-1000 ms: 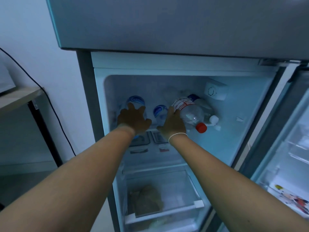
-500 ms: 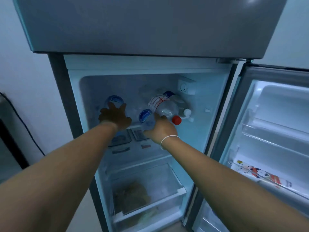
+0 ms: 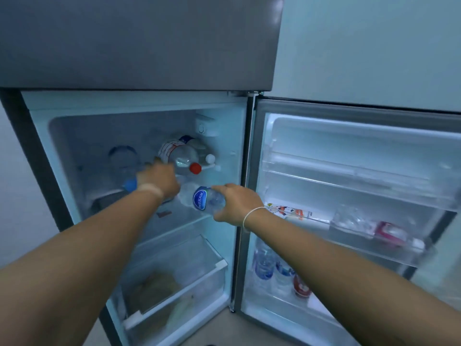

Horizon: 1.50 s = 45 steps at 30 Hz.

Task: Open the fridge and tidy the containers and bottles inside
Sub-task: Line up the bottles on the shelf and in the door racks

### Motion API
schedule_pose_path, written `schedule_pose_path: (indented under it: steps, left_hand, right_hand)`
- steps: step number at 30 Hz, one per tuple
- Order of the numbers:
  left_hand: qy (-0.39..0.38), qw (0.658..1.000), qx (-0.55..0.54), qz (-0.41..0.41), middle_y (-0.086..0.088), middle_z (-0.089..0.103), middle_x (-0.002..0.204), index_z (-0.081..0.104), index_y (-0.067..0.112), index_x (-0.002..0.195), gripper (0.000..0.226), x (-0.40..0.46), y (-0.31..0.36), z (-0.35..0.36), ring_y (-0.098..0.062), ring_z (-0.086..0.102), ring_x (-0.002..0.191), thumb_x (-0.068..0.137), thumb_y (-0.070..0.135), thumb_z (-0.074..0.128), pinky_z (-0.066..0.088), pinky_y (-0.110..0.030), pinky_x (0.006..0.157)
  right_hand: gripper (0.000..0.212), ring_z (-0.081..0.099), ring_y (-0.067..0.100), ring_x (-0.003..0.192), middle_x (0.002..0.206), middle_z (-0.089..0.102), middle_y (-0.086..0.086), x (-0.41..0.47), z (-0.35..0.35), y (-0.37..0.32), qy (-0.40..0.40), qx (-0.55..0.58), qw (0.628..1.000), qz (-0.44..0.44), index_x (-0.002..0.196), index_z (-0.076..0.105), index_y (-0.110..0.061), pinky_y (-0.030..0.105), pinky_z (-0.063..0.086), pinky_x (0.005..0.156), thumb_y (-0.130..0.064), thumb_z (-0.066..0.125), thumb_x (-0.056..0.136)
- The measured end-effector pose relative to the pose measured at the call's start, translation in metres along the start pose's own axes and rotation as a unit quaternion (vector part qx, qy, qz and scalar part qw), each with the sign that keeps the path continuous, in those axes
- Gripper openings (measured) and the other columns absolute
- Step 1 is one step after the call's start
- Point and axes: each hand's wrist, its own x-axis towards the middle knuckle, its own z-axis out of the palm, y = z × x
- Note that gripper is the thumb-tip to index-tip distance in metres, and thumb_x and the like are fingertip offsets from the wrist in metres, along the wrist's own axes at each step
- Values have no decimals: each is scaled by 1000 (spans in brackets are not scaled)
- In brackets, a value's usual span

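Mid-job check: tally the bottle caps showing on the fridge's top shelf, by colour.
Red cap: 1
White cap: 1
Blue cap: 1 (blurred)
Total: 3
The held bottle is not counted, as its cap is hidden in the right hand.

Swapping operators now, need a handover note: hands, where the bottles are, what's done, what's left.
Right hand: gripping a blue-label bottle held on its side in front of the top shelf, near the door side.
Left hand: reaching onto the top shelf, blurred; grip unclear. A blue cap shows just left of it.
Top shelf: red-cap bottle lying down, another clear bottle to its left.
Door: open; small bottles in the bottom rack, packets in the middle rack.
Done: fridge opened, one bottle pulled out.
Left: place that bottle, sort the shelf bottles.
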Motion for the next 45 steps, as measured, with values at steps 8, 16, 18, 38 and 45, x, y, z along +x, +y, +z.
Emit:
schedule_pose_path:
  steps: [8, 16, 18, 38, 45]
  left_hand:
    - [10, 990, -5, 143, -17, 38, 143, 38, 14, 141, 50, -47, 99, 0, -38, 42, 128, 92, 24, 41, 41, -43, 99]
    - [-40, 975, -28, 216, -14, 43, 140, 37, 18, 142, 50, -91, 164, 31, -35, 44, 127, 93, 24, 40, 42, -44, 99]
    - [-42, 972, -26, 230, -13, 41, 142, 37, 18, 143, 50, -98, 174, 37, -35, 43, 129, 93, 25, 40, 42, -44, 99]
    - [60, 914, -24, 401, -6, 51, 140, 33, 21, 145, 50, -88, 230, 108, -28, 49, 126, 98, 37, 34, 29, -43, 112]
    - [103, 892, -1, 440, -9, 63, 126, 47, 20, 137, 49, -75, 225, 110, -33, 63, 101, 97, 39, 27, 46, -40, 85]
  right_hand:
    - [63, 51, 24, 125, 139, 52, 1, -83, -28, 66, -63, -70, 993, 76, 139, 43, -31, 34, 45, 94, -36, 64, 80]
    - [69, 51, 23, 125, 145, 46, -2, -143, -32, 106, -132, -84, 981, 112, 141, 40, -34, 31, 46, 86, -41, 66, 78]
    - [68, 50, 23, 126, 146, 45, -2, -154, -33, 117, -154, -91, 976, 123, 141, 41, -33, 29, 43, 79, -39, 67, 79]
    - [53, 64, 25, 108, 122, 64, 6, -158, 60, 249, -223, -101, 927, 284, 123, 61, -15, 30, 52, 88, -26, 69, 72]
    - [57, 62, 27, 111, 126, 62, 7, -126, 96, 272, -237, -83, 916, 314, 126, 59, -14, 32, 52, 90, -26, 72, 72]
